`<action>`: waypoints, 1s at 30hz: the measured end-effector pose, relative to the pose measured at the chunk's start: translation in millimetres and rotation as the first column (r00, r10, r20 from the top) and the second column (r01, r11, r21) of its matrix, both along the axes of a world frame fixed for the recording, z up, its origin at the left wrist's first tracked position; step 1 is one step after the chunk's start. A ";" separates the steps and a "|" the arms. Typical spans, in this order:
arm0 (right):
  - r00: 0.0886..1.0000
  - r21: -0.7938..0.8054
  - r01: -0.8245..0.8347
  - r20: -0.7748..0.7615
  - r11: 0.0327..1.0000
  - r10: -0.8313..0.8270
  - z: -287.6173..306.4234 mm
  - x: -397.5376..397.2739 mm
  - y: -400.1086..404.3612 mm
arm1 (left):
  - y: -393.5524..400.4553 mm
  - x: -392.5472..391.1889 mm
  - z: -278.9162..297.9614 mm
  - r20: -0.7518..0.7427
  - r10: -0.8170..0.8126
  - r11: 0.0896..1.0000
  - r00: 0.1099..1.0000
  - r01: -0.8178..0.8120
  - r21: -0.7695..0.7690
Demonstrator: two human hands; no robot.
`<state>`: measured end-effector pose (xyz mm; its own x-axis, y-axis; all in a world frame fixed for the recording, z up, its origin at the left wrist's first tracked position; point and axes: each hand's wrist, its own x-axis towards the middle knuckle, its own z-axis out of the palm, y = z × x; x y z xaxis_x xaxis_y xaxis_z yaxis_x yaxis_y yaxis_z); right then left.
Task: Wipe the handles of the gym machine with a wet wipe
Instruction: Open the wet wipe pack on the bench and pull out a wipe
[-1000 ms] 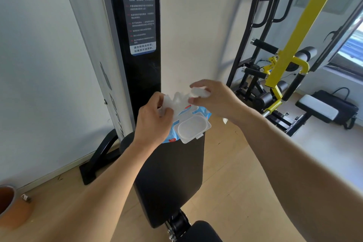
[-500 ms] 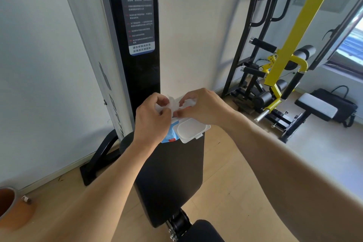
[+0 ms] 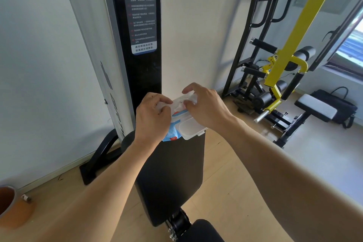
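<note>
Wet wipe (image 3: 181,102) sits between both hands atop the pack (image 3: 172,133); left hand (image 3: 152,118) and right hand (image 3: 204,108) fingers pinch it; handles (image 3: 264,45) well off right.

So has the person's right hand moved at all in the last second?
Yes. The right hand has come down and leftward, from above the open white plastic lid of the blue wipe pack, closing in toward the left hand.

Both hands covered most of the wipes pack (image 3: 173,135), hiding the wet wipe's extent. The warning label (image 3: 142,10) was too blurred to read, and an orange pot (image 3: 11,208) was cut off at the left edge.
</note>
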<state>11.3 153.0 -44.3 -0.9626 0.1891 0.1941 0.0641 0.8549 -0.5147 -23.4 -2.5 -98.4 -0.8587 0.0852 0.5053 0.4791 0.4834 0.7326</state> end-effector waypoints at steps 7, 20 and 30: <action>1.000 0.118 0.009 0.006 0.993 -0.010 -3.1 3.2 -2.7 | 0.5 2.5 -1.1 -0.053 0.041 0.995 0.998 -0.045 -0.088; 0.978 -0.575 0.192 0.046 0.795 -0.203 -3.4 -2.3 0.6 | -13.6 0.3 9.7 0.100 -0.171 0.922 0.980 0.195 -0.334; 0.980 -0.695 0.174 0.056 0.698 -0.189 -0.1 -1.4 1.1 | -0.7 -23.5 31.4 0.272 -0.126 0.920 0.954 0.215 -0.327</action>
<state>9.9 154.1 -44.4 -0.8928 0.4480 -0.0463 0.1646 0.2289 -0.9594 -46.9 -3.2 -67.1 -0.9065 0.3738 0.1963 0.4080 0.6559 0.6351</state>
